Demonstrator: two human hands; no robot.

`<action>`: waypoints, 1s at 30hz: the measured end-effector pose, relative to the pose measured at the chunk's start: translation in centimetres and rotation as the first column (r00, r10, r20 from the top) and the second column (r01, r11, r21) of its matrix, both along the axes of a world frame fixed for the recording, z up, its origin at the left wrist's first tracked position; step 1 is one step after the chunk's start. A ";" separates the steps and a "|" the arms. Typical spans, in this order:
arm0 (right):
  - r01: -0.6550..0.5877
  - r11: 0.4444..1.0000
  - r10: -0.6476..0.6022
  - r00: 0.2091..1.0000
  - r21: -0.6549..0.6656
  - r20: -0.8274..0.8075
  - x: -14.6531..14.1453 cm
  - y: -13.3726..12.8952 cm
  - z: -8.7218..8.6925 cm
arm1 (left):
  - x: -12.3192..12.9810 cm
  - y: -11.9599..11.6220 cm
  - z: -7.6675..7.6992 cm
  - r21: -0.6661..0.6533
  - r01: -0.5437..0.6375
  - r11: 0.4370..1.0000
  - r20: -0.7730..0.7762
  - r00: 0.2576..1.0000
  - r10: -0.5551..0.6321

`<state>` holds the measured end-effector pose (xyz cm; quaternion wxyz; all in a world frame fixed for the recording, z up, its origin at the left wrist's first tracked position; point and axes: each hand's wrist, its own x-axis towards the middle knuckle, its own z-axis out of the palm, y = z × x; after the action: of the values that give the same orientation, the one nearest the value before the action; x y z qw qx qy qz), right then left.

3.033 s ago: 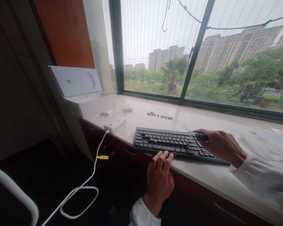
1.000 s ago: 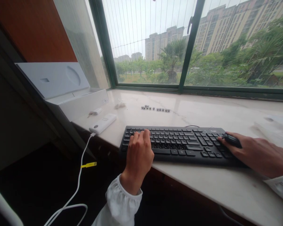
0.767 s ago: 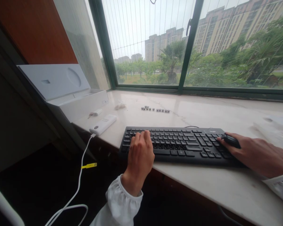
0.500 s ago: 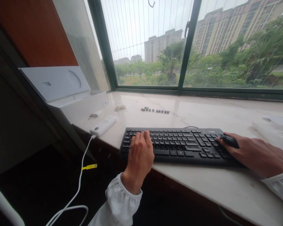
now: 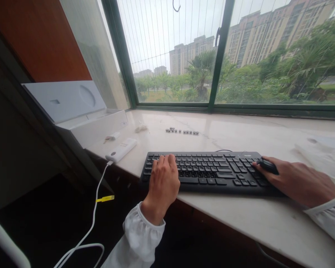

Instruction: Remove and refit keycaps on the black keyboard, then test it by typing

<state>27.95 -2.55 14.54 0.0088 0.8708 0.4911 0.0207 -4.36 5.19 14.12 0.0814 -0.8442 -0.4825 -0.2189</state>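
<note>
A black keyboard (image 5: 188,180) lies along the counter's front edge. Several keycaps are off its lower letter row, leaving bare sockets there. My left hand (image 5: 164,182) is over the keyboard's left part, fingers bent and close together; the hand itself hides the tips and anything they pinch. At the number pad, my right hand (image 5: 298,180) is closed around a small black rounded object (image 5: 268,166), whose exact kind I cannot make out. Behind the keyboard, loose keycaps (image 5: 186,132) stand in a short row on the counter.
An open white box (image 5: 100,126) stands at the left. Before it lies a white power bank (image 5: 123,149) with a white cable (image 5: 94,212) hanging off the edge. Clear plastic wrapping (image 5: 321,154) lies at the right. A green-framed window (image 5: 213,82) runs behind the counter (image 5: 240,134).
The view has shifted slightly. Both hands stay at nearly the same places on the keyboard, and the right hand still holds the black object.
</note>
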 end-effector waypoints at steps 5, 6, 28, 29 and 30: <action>-0.018 1.000 0.018 1.000 0.020 0.010 -0.1 0.0 0.1 | 0.2 0.2 0.1 0.028 -0.003 1.000 -0.025 1.000 0.004; -0.019 1.000 0.019 1.000 0.017 0.011 -0.1 0.0 0.1 | 0.3 0.2 0.1 0.033 0.007 0.999 -0.028 1.000 -0.006; -0.033 0.999 0.033 0.999 0.025 -0.009 0.5 0.1 -0.3 | -2.5 -0.7 -1.0 0.054 -0.014 0.998 0.223 0.975 0.002; -0.035 0.999 0.035 0.999 0.027 -0.010 0.4 0.1 -0.3 | -2.4 -0.6 -0.8 0.057 -0.004 0.998 0.210 0.978 -0.008; -0.036 0.999 0.036 0.999 0.027 -0.010 0.4 0.1 -0.3 | -2.4 -0.6 -0.6 0.061 0.007 0.998 0.196 0.980 -0.019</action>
<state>28.37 -2.47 14.25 -0.0058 0.8620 0.5064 0.0230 -6.76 4.60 13.49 0.0573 -0.8188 -0.4757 -0.3162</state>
